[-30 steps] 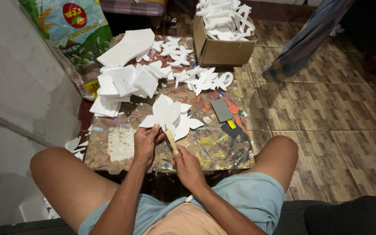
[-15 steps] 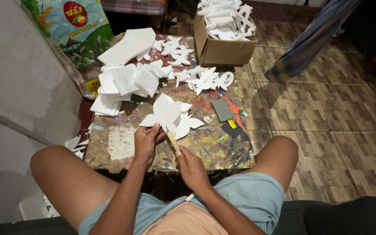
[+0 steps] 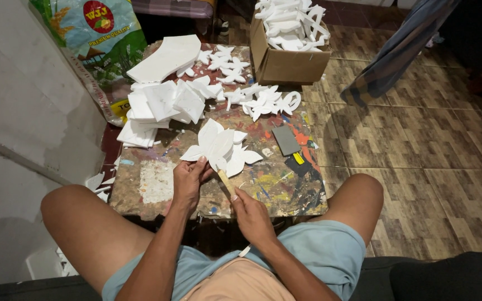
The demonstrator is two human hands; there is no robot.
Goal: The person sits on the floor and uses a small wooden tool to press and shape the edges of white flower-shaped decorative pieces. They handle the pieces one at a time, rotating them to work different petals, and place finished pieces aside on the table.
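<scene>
Your left hand [image 3: 188, 181] pinches one white leaf-shaped foam cutout [image 3: 214, 145] by its lower edge, above the middle of the paint-smeared table [image 3: 274, 189], while your right hand [image 3: 250, 214] grips one thin wooden stick [image 3: 226, 181] touching the cutout's base. The cutout is flat, pointed and several-lobed. One open cardboard box [image 3: 285, 64] of white shapes stands at the far right corner, and one grey block [image 3: 285, 140] lies near the right edge.

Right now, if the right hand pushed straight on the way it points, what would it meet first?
The right hand holds a thin wooden stick aimed up and left. Straight on, it would first meet the white leaf-shaped foam cutout that the left hand holds, though the depth is hard to judge.
</scene>
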